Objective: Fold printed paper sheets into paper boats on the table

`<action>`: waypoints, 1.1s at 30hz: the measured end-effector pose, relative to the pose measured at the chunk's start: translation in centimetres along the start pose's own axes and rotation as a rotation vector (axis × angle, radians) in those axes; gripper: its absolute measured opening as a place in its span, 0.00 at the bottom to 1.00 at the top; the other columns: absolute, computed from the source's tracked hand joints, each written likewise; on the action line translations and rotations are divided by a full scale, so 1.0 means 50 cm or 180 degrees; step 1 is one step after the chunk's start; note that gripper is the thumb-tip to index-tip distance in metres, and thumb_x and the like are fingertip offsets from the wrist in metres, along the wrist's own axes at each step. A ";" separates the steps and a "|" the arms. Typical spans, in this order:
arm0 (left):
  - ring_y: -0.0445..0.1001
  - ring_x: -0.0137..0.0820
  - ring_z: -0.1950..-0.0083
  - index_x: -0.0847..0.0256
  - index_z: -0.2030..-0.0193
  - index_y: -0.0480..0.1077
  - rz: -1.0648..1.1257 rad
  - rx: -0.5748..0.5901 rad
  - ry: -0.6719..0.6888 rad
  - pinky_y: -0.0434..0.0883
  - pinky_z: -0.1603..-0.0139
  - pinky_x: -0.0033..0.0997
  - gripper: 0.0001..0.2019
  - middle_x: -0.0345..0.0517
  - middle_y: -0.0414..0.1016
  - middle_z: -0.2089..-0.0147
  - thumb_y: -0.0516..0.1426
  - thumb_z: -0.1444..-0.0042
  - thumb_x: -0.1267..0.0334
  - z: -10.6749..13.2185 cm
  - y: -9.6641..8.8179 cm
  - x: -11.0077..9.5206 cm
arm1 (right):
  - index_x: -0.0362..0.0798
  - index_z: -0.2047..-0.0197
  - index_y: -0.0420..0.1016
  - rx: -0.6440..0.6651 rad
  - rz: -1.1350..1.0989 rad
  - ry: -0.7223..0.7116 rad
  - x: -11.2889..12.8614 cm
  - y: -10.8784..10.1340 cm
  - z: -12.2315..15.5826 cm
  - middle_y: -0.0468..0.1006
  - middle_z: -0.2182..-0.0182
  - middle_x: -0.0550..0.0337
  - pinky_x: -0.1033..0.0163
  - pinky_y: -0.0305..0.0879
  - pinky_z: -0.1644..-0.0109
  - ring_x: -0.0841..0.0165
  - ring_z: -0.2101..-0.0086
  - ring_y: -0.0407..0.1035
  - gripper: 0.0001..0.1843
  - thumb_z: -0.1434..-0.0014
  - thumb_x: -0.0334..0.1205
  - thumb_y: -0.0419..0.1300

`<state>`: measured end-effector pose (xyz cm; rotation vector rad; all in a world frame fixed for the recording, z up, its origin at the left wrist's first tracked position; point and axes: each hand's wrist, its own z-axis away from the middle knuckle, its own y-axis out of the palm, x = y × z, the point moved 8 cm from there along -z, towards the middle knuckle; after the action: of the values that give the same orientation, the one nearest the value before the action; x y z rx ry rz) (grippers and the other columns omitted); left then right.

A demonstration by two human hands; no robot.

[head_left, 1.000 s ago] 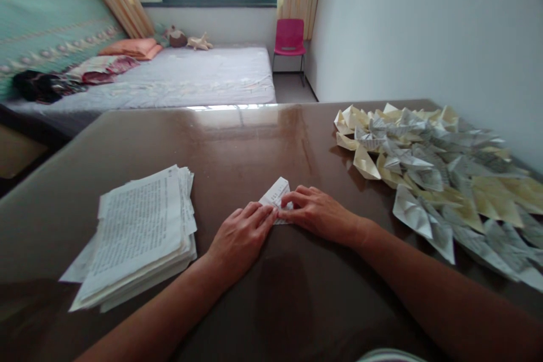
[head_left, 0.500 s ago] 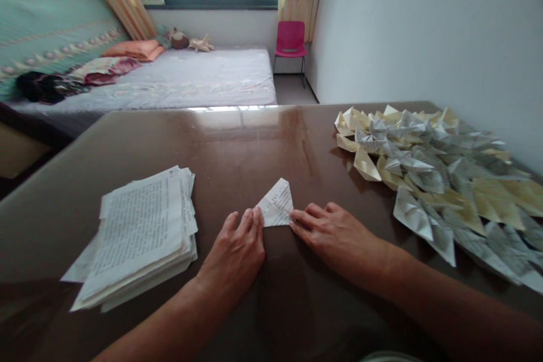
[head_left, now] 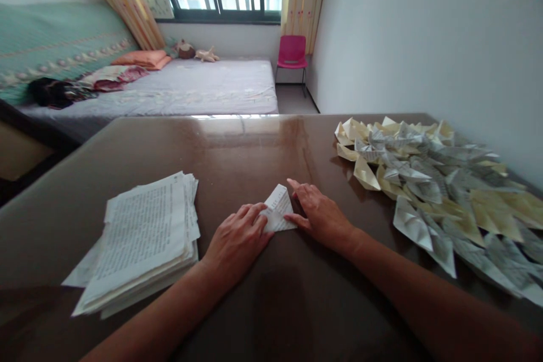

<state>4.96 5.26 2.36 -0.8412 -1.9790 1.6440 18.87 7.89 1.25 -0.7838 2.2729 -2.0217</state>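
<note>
A small folded triangle of printed paper (head_left: 279, 210) lies flat on the brown table (head_left: 237, 147) in front of me. My left hand (head_left: 238, 240) rests palm down, its fingers stretched flat onto the triangle's left edge. My right hand (head_left: 319, 215) lies along the right edge, with the index finger pointing up the side and the thumb on the lower right corner. Both hands press on the paper and neither lifts it.
A thick stack of printed pages (head_left: 144, 237) lies at my left. A big heap of folded paper shapes (head_left: 436, 181), white and cream, covers the table's right side by the wall. Beyond the table are a bed (head_left: 190, 82) and a pink chair (head_left: 292, 52).
My hands, drawn back to the triangle's lower corners half a second ago, have moved up onto its edges. The right hand now runs along its right side. The view has tilted down a little.
</note>
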 end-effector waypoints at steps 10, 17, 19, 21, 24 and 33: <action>0.71 0.36 0.52 0.62 0.60 0.70 0.0016 -0.0272 0.0097 0.74 0.51 0.38 0.10 0.50 0.71 0.49 0.50 0.36 0.61 -0.007 0.000 -0.010 | 0.47 0.48 0.70 0.0316 0.0738 -0.0653 0.081 -0.005 0.023 0.74 0.50 0.49 0.51 0.63 0.54 0.56 0.53 0.65 0.17 0.37 0.45 0.56; 0.61 0.38 0.37 0.61 0.41 0.64 0.0475 -0.0368 0.0011 0.66 0.38 0.43 0.20 0.51 0.64 0.37 0.47 0.39 0.74 -0.024 -0.002 0.040 | 0.49 0.49 0.73 0.0370 0.0774 -0.1280 0.074 -0.007 0.015 0.76 0.50 0.53 0.54 0.62 0.52 0.61 0.53 0.68 0.12 0.35 0.35 0.54; 0.52 0.40 0.31 0.61 0.37 0.60 0.0491 -0.0313 0.0059 0.61 0.34 0.46 0.26 0.51 0.57 0.32 0.47 0.42 0.78 -0.034 0.008 0.053 | 0.50 0.51 0.74 0.0418 0.0519 -0.1461 0.064 -0.007 0.013 0.76 0.49 0.56 0.55 0.63 0.50 0.63 0.51 0.68 0.12 0.35 0.35 0.54; 0.48 0.39 0.29 0.59 0.36 0.59 0.0569 -0.0188 0.0085 0.58 0.33 0.47 0.28 0.50 0.53 0.30 0.46 0.43 0.78 -0.042 0.024 0.064 | 0.50 0.52 0.74 0.0454 0.0129 -0.1635 0.054 -0.007 0.012 0.76 0.49 0.58 0.56 0.63 0.46 0.65 0.50 0.68 0.12 0.34 0.34 0.52; 0.48 0.37 0.29 0.56 0.37 0.62 0.0733 0.0007 0.0109 0.58 0.32 0.46 0.26 0.48 0.54 0.30 0.45 0.41 0.77 -0.049 0.043 0.071 | 0.49 0.54 0.75 0.0476 -0.0523 -0.1769 0.044 -0.009 0.011 0.77 0.51 0.60 0.60 0.61 0.42 0.70 0.48 0.67 0.15 0.34 0.30 0.49; 0.66 0.37 0.44 0.52 0.44 0.70 0.0748 0.0310 0.0194 0.69 0.42 0.43 0.16 0.45 0.69 0.41 0.49 0.37 0.65 -0.035 0.014 0.054 | 0.51 0.54 0.76 0.0195 -0.0172 -0.1191 0.038 -0.024 0.007 0.79 0.54 0.57 0.54 0.60 0.47 0.63 0.50 0.66 0.11 0.35 0.39 0.54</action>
<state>4.30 8.48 1.91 -1.1073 -1.7989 1.8040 17.72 6.84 2.91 -1.1190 1.9931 -1.7699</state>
